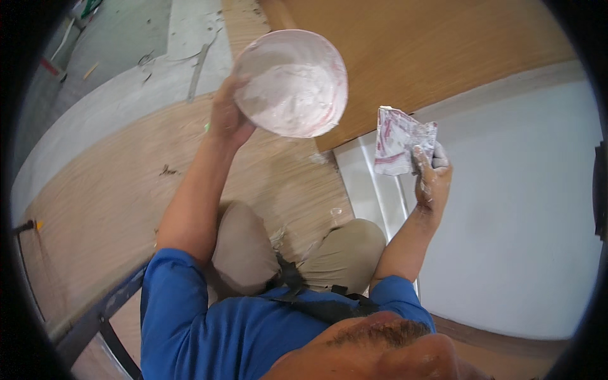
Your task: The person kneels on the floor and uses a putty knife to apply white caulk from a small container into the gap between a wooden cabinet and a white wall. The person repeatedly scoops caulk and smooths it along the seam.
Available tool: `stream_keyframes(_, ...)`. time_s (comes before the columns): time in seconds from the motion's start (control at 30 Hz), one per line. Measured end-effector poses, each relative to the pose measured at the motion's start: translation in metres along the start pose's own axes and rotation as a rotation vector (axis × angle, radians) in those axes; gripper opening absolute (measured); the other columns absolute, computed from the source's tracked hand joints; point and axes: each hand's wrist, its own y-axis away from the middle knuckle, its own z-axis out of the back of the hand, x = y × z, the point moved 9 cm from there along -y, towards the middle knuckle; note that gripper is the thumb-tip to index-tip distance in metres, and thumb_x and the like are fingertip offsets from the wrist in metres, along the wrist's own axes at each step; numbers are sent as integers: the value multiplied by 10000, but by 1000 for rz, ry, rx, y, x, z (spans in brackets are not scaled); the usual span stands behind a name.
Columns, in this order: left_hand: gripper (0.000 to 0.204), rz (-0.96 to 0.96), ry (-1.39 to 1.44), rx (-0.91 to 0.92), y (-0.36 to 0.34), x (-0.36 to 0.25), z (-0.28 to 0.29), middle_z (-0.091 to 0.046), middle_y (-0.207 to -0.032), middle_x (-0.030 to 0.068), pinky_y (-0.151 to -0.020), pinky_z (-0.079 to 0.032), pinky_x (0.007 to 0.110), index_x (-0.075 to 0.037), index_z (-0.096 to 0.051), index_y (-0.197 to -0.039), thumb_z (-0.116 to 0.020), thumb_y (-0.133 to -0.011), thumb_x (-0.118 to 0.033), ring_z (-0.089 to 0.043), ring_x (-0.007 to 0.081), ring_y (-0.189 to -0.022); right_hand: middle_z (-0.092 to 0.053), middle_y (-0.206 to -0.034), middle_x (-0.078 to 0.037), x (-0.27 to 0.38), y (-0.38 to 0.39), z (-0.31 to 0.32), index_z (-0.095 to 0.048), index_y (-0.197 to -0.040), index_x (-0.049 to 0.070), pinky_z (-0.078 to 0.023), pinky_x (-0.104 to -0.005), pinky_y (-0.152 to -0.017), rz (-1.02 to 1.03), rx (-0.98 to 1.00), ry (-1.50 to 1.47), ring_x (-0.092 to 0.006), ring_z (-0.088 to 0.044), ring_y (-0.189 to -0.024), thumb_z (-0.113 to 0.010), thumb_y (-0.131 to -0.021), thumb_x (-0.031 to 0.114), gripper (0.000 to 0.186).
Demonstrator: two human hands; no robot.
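Note:
My left hand (229,120) grips a pale pink-rimmed bowl (291,85) at its left side, raised and tipped so that the white, uneven paste inside shows. In my right hand (434,164) is a flat, angular piece (396,139), smeared with white and pink, held upright to the right of the bowl. I cannot tell what it is made of. White residue coats the fingers of that hand. The piece and the bowl are apart.
Beneath me is a wood-patterned surface (114,190) with scraps and white flecks. A brown wooden panel (456,38) and a white panel (506,209) lie to the right. A long strip (199,69) rests at the back left, and a dark rail (95,316) runs at lower left.

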Motion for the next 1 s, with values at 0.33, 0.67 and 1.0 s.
stream_keyframes(0.33,441,175,-119,-16,0,17,10,-634,-1074,133,-865,-534,404,20,-565,-1163,-649,-818,-242,-644,241,-974,-673,-832,-59,47,-1,-93,-675,-996,-51,-473,-265,-710,96,414,421,-100,-576,-767,-672,-837,76,204)
stream_keyframes(0.67,515,227,-132,36,3,17,-4,-628,-1099,181,-907,-536,429,71,-533,-1199,-660,-805,-236,-648,268,-1001,-683,-771,-171,35,-14,-150,-669,-953,-44,-495,-354,-685,122,611,772,-250,-641,-691,-654,-798,81,199)
stream_keyframes(1.0,567,231,73,73,1,11,-6,-611,-1167,166,-953,-527,432,33,-479,-1285,-642,-828,-260,-638,262,-1051,-645,-855,-162,111,16,-168,-618,-940,25,-480,-482,-683,811,405,1101,-387,-603,-817,-642,-754,9,189)
